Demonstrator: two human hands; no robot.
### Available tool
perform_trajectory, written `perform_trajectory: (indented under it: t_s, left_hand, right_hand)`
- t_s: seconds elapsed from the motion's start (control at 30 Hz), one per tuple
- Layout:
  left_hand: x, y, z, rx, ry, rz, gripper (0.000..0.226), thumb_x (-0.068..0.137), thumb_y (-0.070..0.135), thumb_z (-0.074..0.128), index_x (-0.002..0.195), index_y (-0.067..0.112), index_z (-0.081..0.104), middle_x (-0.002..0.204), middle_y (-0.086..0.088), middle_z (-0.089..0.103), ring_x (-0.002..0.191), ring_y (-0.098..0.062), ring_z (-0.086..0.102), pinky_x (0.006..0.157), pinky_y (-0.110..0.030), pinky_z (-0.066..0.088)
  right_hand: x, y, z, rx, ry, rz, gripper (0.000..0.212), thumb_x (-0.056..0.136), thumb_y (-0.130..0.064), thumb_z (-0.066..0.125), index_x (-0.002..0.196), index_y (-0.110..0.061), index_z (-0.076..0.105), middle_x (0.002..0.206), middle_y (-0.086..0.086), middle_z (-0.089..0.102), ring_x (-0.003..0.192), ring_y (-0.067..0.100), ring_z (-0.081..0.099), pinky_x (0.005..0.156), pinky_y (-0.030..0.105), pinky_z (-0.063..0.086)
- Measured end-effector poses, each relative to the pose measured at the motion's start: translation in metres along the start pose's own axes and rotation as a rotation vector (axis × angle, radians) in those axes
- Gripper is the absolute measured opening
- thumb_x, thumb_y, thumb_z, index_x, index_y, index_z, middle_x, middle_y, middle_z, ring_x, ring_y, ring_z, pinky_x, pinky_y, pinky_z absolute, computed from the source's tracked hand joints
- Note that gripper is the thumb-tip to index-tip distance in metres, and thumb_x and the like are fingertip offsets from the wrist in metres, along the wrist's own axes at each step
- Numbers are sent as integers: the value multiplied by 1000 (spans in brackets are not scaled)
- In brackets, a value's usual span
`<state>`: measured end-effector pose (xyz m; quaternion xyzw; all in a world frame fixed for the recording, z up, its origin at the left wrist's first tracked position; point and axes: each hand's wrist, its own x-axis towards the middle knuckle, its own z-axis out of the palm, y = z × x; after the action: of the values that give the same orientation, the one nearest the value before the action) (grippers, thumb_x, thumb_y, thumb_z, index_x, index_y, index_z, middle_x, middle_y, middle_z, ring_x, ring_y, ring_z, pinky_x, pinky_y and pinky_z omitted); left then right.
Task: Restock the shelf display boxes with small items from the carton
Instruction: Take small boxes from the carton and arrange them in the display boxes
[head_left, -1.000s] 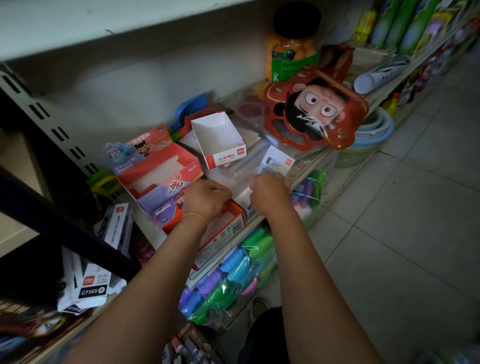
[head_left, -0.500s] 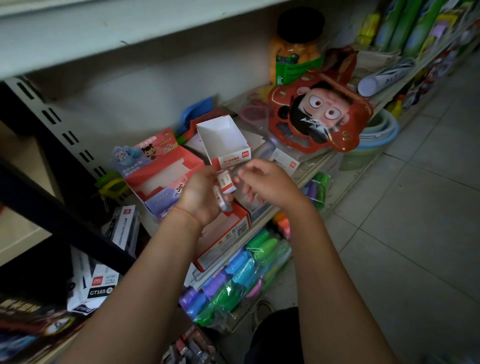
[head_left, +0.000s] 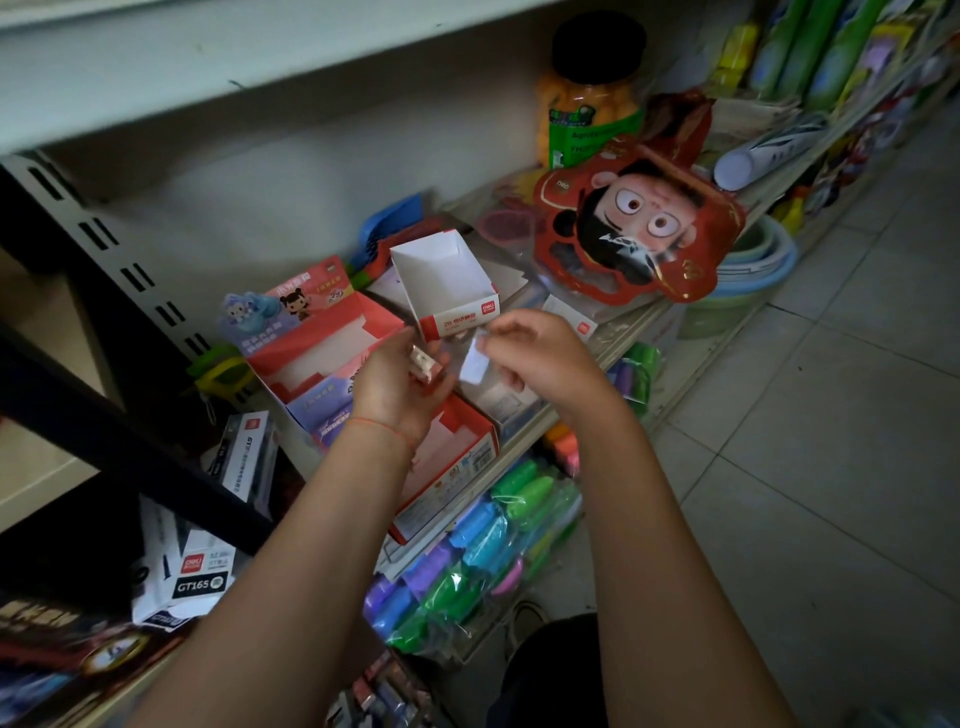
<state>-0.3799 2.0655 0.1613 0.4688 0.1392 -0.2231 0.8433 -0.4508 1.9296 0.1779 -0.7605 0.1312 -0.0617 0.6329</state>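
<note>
The left hand (head_left: 397, 384) curls round a few small items (head_left: 426, 364), cupped in its palm above the shelf edge (head_left: 524, 457). Just right of it, the right hand (head_left: 540, 353) pinches one small white item (head_left: 475, 364) between thumb and fingertips; the two hands are close together but not touching. A thin red string circles the left wrist (head_left: 384, 428).

Right below the hands lies an open red-and-white box (head_left: 457, 457) at the near edge of the shelf, partly hidden by the left forearm. Just beyond the hands stands a white display box (head_left: 441, 275) with a red-lettered front, its inside showing bare white. To its left sits a red display box (head_left: 317, 348) with cartoon figures on its raised back card.

Farther right on the shelf lies a red pack with a big cartoon face (head_left: 639, 228), and behind it a jar of orange balls (head_left: 592, 98) with a black lid. Below the shelf edge hang bags of green, blue and purple goods (head_left: 467, 561). At lower left sit white boxes marked GT165 (head_left: 200, 577). Grey floor tiles (head_left: 831, 467) fill the right side.
</note>
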Motion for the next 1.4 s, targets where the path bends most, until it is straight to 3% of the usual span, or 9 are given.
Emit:
perform_trajectory:
  t_s: [0.2, 0.33, 0.43, 0.5, 0.73, 0.87, 1.17, 1.27, 1.4]
  left_hand:
    - [-1, -5, -7, 780, 105, 249, 16, 88, 19, 62, 74, 12, 65, 56, -4, 56, 38, -7, 47, 43, -18, 36]
    - [3, -11, -13, 1293, 139, 488, 13, 83, 22, 67, 72, 16, 72, 71, -1, 70, 64, -10, 63, 61, -21, 45]
    - [8, -12, -15, 1397, 91, 457, 15, 81, 23, 68, 67, 24, 71, 72, 5, 70, 73, -13, 64, 73, -21, 47]
    - [9, -12, -15, 1434, 93, 457, 12, 82, 22, 68, 71, 22, 75, 73, 4, 70, 74, -13, 64, 73, -20, 45]
    - [14, -14, -18, 1353, 71, 429, 20, 82, 18, 68, 62, 17, 71, 64, 0, 68, 60, -12, 61, 66, -23, 49]
    - [14, -15, -20, 1315, 88, 426, 18, 82, 16, 67, 65, 11, 72, 64, -2, 69, 56, -12, 60, 64, -24, 51]
    - [15, -17, -22, 1318, 84, 402, 14, 84, 19, 67, 73, 12, 73, 64, 2, 68, 59, -10, 61, 65, -26, 52]
    - [9, -16, -21, 1227, 17, 390, 28, 89, 33, 66, 71, 12, 71, 57, 2, 64, 48, -7, 56, 57, -22, 44]
    - [-9, 3, -17, 569, -97, 41, 55, 96, 61, 35, 104, 14, 63, 66, -8, 64, 52, -20, 56, 50, -24, 42]
  right_hand:
    - [6, 0, -2, 669, 28, 77, 8, 100, -14, 50, 98, -9, 56, 90, 11, 67, 79, 27, 69, 73, 39, 59]
    - [9, 13, 0, -1, -10, 72, 29, 102, -13, 44, 124, -21, 60, 102, 5, 60, 72, 17, 60, 63, 27, 52]
    - [18, 31, 4, -445, -16, 22, 40, 95, -2, 48, 130, -18, 60, 128, 8, 58, 112, 26, 58, 90, 32, 51]
    - [22, 39, 8, -511, 78, 10, 33, 90, -1, 58, 119, -16, 64, 125, 11, 62, 114, 28, 57, 94, 33, 49]
    - [32, 44, 21, -532, 209, 6, 14, 85, -4, 68, 86, -16, 60, 100, 7, 68, 99, 26, 63, 90, 39, 53]
    - [35, 48, 26, -554, 237, -18, 8, 84, -8, 70, 90, -11, 65, 97, 6, 69, 95, 24, 65, 87, 38, 55]
    - [34, 49, 32, -1137, 116, 3, 20, 93, -14, 55, 107, -4, 66, 104, 12, 65, 100, 27, 61, 81, 32, 47]
    - [35, 47, 28, -998, 121, -53, 16, 93, -9, 54, 99, -5, 68, 98, 10, 65, 95, 25, 62, 82, 32, 51]
    - [26, 23, 20, -325, 228, -144, 19, 94, -11, 55, 94, -11, 74, 92, -3, 67, 87, 14, 60, 75, 24, 45]
